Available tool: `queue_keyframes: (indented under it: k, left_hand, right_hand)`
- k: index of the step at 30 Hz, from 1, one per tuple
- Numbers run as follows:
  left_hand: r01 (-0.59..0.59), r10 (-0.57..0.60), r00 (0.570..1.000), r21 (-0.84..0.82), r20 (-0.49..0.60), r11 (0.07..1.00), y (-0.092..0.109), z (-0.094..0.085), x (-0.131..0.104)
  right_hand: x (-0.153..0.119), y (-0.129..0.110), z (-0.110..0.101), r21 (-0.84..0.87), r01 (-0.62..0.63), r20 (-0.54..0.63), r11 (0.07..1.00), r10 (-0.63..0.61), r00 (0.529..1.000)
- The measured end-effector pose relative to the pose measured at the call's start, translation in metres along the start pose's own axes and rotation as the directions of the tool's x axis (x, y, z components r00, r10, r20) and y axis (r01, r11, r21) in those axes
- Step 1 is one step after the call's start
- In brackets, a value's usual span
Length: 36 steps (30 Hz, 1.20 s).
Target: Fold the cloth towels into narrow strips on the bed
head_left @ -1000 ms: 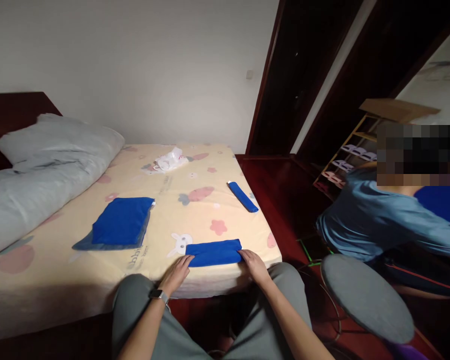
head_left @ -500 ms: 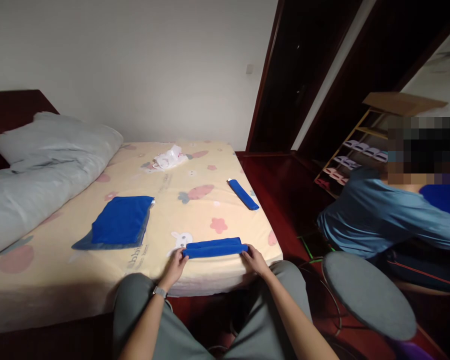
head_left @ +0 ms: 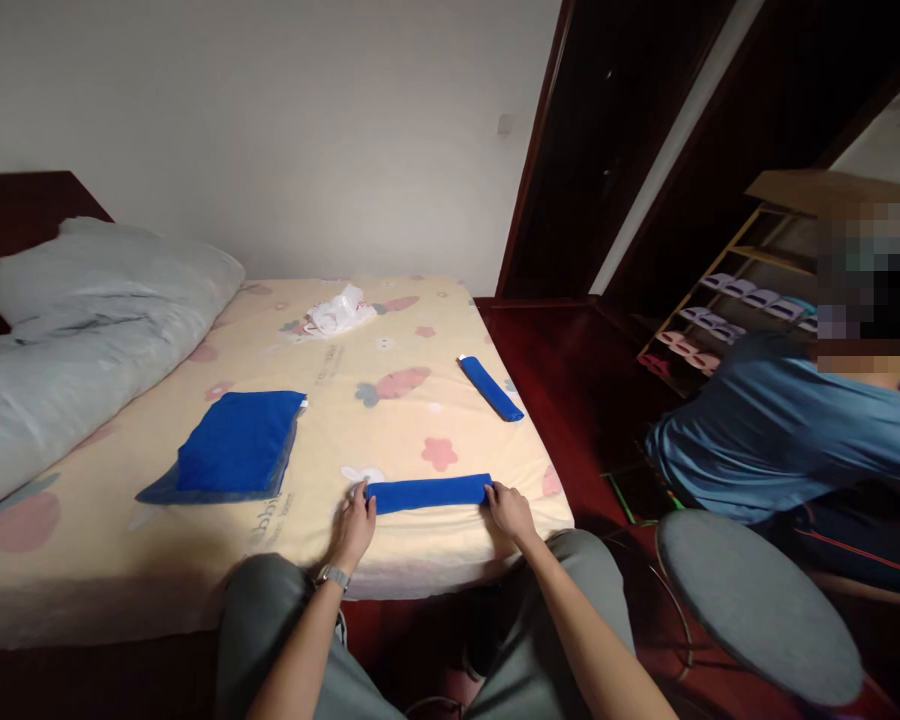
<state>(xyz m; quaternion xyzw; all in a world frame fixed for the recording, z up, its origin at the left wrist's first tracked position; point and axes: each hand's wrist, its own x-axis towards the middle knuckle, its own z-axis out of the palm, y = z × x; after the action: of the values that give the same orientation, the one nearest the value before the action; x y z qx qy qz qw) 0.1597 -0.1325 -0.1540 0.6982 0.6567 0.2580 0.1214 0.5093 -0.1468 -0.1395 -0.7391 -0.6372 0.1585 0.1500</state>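
Note:
A blue cloth (head_left: 429, 493), folded into a long flat strip, lies near the front edge of the bed in front of me. My left hand (head_left: 358, 520) has its fingers closed on the strip's left end. At the right end, my right hand (head_left: 510, 510) pinches the cloth. Another narrow folded blue cloth (head_left: 490, 389) lies at the bed's right side, a small white tag at its far end. To the left, a stack of blue cloths (head_left: 236, 445) rests flat, with a darker greyish-blue layer showing beneath.
The bed (head_left: 330, 420) has a patterned yellow sheet. A white plastic bag (head_left: 341, 311) sits farther back, and a grey quilt (head_left: 105, 310) is bunched at left. On the right are a round stool (head_left: 757, 605), a person in a blue shirt (head_left: 765, 430) and a shoe rack (head_left: 709, 285).
The cloth's near flap has been folded over, so two stepped layers now look like one even strip. Both hands stay at its ends. The view has shifted slightly.

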Motion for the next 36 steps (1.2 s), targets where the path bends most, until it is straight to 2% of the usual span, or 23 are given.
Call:
queue_keyframes:
  k: [4, 7, 10, 13, 15, 18, 21, 24, 27, 31, 36]
  left_hand:
    - [0.008, -0.008, 1.0, 0.241, 0.001, 0.97, 0.011, -0.013, -0.005]
    - [-0.027, 0.039, 0.998, 0.265, -0.042, 0.964, 0.022, -0.023, -0.009]
    - [-0.196, 0.206, 0.978, 0.199, -0.031, 0.96, 0.042, -0.026, -0.004]
    - [-0.412, 0.4, 0.91, 0.136, 0.107, 0.901, 0.064, -0.016, 0.009]
    - [-0.485, 0.462, 0.866, 0.102, 0.191, 0.868, 0.069, -0.005, 0.017]
    - [-0.478, 0.444, 0.863, 0.105, 0.242, 0.872, 0.061, 0.01, 0.023]
    - [-0.473, 0.427, 0.867, 0.158, 0.256, 0.867, 0.042, 0.014, 0.021]
    - [-0.514, 0.451, 0.846, 0.209, 0.282, 0.832, 0.026, 0.007, 0.019]
    - [-0.551, 0.465, 0.823, 0.258, 0.328, 0.793, 0.019, -0.004, 0.021]
    - [-0.587, 0.453, 0.793, 0.308, 0.408, 0.749, 0.02, -0.014, 0.028]
    - [-0.62, 0.455, 0.763, 0.321, 0.459, 0.716, 0.022, -0.021, 0.028]
  right_hand:
    - [-0.001, -0.004, 0.001, -0.149, 0.007, -0.087, 0.989, -0.02, 0.996]
    - [-0.006, -0.008, 0.0, -0.133, 0.021, -0.231, 0.991, -0.051, 0.972]
    - [-0.009, -0.023, -0.002, -0.052, 0.221, -0.286, 0.974, -0.227, 0.931]
    - [-0.006, -0.043, 0.004, -0.028, 0.461, -0.209, 0.887, -0.456, 0.865]
    - [-0.002, -0.052, 0.013, -0.019, 0.518, -0.148, 0.855, -0.515, 0.844]
    - [0.003, -0.054, 0.025, 0.001, 0.526, -0.114, 0.85, -0.523, 0.845]
    - [0.007, -0.045, 0.028, -0.019, 0.537, -0.099, 0.843, -0.536, 0.838]
    - [0.012, -0.036, 0.021, -0.083, 0.542, -0.049, 0.836, -0.547, 0.836]
    - [0.019, -0.031, 0.011, -0.179, 0.537, 0.035, 0.824, -0.541, 0.841]
    - [0.025, -0.032, -0.002, -0.298, 0.545, 0.133, 0.784, -0.531, 0.837]
    - [0.018, -0.032, -0.014, -0.364, 0.556, 0.152, 0.747, -0.541, 0.827]
